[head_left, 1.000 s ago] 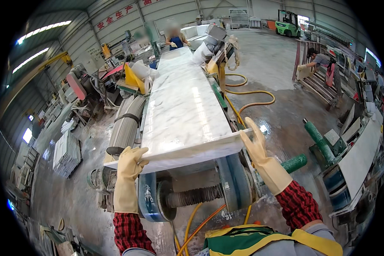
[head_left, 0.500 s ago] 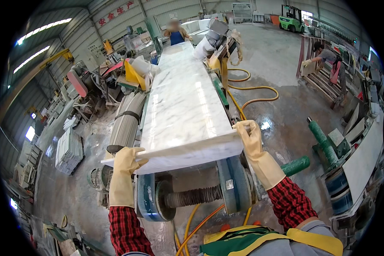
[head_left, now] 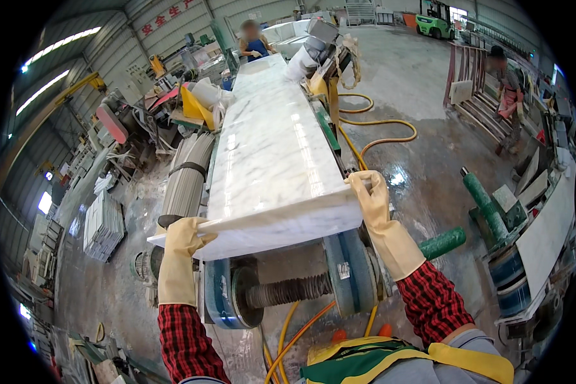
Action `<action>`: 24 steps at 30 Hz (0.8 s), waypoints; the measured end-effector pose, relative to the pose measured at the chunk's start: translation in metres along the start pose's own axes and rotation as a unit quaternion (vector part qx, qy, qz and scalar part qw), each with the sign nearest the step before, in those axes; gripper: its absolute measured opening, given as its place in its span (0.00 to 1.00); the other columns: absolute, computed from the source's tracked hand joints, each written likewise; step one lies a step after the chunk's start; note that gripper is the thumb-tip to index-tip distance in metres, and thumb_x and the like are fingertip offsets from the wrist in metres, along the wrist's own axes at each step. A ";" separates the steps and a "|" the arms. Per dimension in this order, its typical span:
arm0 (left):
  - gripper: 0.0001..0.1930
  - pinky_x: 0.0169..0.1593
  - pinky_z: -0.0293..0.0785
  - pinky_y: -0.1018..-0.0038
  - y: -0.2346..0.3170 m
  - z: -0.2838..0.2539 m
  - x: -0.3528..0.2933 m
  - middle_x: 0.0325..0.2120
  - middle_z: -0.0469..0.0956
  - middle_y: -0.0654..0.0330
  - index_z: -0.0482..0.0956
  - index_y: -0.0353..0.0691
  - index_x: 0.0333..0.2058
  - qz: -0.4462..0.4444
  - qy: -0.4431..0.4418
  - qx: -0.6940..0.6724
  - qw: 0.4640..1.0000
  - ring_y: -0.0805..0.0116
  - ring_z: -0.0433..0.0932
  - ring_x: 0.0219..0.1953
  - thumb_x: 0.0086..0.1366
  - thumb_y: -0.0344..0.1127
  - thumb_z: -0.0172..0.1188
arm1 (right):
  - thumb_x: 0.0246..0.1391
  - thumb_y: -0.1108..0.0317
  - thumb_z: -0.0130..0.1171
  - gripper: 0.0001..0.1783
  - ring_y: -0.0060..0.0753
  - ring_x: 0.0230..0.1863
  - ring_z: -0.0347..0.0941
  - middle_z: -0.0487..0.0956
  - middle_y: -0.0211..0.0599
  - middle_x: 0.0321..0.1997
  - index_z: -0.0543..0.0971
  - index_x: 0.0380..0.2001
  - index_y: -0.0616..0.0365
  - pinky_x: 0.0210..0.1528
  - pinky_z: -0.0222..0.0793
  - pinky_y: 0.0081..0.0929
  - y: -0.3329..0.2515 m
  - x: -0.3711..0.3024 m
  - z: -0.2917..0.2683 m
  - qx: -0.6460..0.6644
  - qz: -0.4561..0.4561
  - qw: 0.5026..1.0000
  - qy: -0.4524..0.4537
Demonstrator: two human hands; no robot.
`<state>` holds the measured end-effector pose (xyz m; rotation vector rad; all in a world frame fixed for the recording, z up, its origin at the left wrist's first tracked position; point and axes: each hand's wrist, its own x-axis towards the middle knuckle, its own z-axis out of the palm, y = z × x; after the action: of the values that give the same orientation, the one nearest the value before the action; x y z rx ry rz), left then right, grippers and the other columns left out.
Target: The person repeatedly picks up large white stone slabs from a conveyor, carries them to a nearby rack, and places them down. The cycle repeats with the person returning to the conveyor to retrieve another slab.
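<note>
Where the glossy veined slab [head_left: 269,153] ends, left fingers [head_left: 189,234] and right fingers [head_left: 378,187] clasp its smooth lip [head_left: 281,232].

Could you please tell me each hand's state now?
Cream-gloved left hand: closed, holding the white grey-veined stone slab.
Cream-gloved right hand: closed on its near right corner.

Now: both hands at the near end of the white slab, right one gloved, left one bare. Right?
No: the left hand isn't bare; the head view shows it in a cream glove. The right hand is gloved, and both are at the near end of the white slab.
</note>
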<state>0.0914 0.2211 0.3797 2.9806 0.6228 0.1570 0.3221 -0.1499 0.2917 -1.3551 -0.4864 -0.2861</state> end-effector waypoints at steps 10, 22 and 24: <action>0.19 0.43 0.78 0.60 -0.005 0.003 0.001 0.32 0.86 0.54 0.88 0.49 0.40 -0.043 -0.029 -0.008 0.999 0.51 0.84 0.39 0.51 0.49 0.76 | 0.60 0.62 0.67 0.12 0.28 0.39 0.74 0.79 0.35 0.36 0.81 0.37 0.61 0.46 0.68 0.29 0.011 -0.002 0.001 0.001 -0.005 1.000 -0.006; 0.26 0.46 0.76 0.55 -0.073 0.045 0.020 0.36 0.84 0.50 0.86 0.42 0.41 0.089 0.109 0.058 0.988 0.43 0.81 0.40 0.49 0.54 0.73 | 0.60 0.52 0.65 0.18 0.43 0.40 0.77 0.81 0.45 0.39 0.80 0.38 0.57 0.46 0.73 0.36 0.020 0.001 0.006 -0.093 -0.094 0.991 0.028; 0.31 0.52 0.76 0.52 -0.075 0.042 0.027 0.45 0.81 0.43 0.79 0.40 0.52 0.031 0.025 0.045 0.998 0.41 0.79 0.49 0.56 0.55 0.69 | 0.60 0.48 0.64 0.22 0.45 0.41 0.77 0.81 0.47 0.41 0.79 0.38 0.59 0.47 0.73 0.38 0.014 -0.002 0.006 -0.066 -0.045 0.997 0.008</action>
<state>0.0912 0.2971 0.3321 3.0925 0.5568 0.2132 0.3263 -0.1416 0.2792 -1.4594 -0.5237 -0.4086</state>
